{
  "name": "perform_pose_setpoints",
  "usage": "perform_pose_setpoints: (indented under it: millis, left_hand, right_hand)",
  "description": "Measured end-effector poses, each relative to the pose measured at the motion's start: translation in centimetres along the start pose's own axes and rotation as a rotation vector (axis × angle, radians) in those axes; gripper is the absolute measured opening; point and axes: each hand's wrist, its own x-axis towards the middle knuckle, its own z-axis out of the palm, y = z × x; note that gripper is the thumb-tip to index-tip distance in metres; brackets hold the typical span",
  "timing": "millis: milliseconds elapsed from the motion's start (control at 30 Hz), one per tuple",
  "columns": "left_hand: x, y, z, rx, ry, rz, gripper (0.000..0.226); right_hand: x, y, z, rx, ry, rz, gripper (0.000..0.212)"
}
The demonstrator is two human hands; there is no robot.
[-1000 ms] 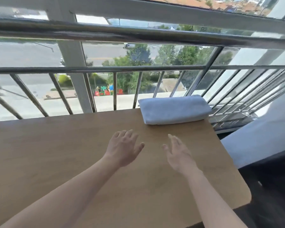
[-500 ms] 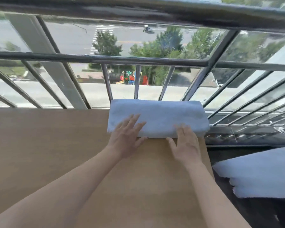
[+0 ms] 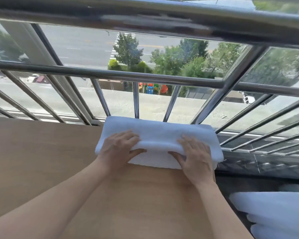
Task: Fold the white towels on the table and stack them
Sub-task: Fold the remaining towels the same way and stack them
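Light wooden table [image 3: 41, 161], far right corner: left hand [image 3: 118, 149] and right hand [image 3: 195, 156] each clamp the front edge of the thick folded white terry towel [image 3: 159, 131], fingers on top, thumbs underneath. Best to lift both ends level and keep the layers aligned, clear of the steel window railing [image 3: 136, 100] behind.

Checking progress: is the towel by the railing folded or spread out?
Folded: the towel shows a rounded fold and stacked layers along its near edge.

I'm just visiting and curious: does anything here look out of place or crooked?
Only slightly: the folded white towel, gripped by the left hand and right hand, sits at the wooden table's far right corner, its right end apparently overhanging the edge.
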Motion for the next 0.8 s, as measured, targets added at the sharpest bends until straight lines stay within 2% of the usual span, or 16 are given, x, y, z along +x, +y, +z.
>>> perform_pose_setpoints:
  millis: [133, 233, 300, 433, 533, 667, 800]
  left_hand:
    - [1.1, -1.4, -0.2, 0.064, -0.015, 0.035, 0.050]
    - [0.7, -2.2, 0.1, 0.058, -0.002, 0.101, 0.043]
    - [0.8, -2.1, -0.1, 0.056, -0.009, 0.070, 0.047]
    - [1.8, -1.6, -1.7, 0.062, -0.033, -0.028, 0.063]
    - [2.0, -1.9, -3.8, 0.087, 0.107, 0.033, 0.055]
    - [1.8, -2.4, -7.5, 0.080, 0.214, 0.068, 0.054]
    - [-0.5, -3.6, -12.1, 0.108, 0.306, 0.110, 0.057]
  right_hand:
    - [1.1, 1.6, 0.4, -0.054, 0.168, -0.131, 0.051]
    - [1.4, 1.9, 0.8, -0.073, 0.193, -0.149, 0.058]
    - [1.6, 1.4, 0.8, -0.087, 0.193, -0.122, 0.062]
    - [2.4, 0.3, -0.5, -0.109, 0.218, -0.094, 0.056]
    - [2.7, -0.6, -2.1, -0.124, 0.277, -0.128, 0.056]
    - [2.9, -3.0, -4.8, -0.135, 0.344, -0.172, 0.063]
    - [2.7, -7.2, -7.7, -0.153, 0.397, -0.268, 0.055]
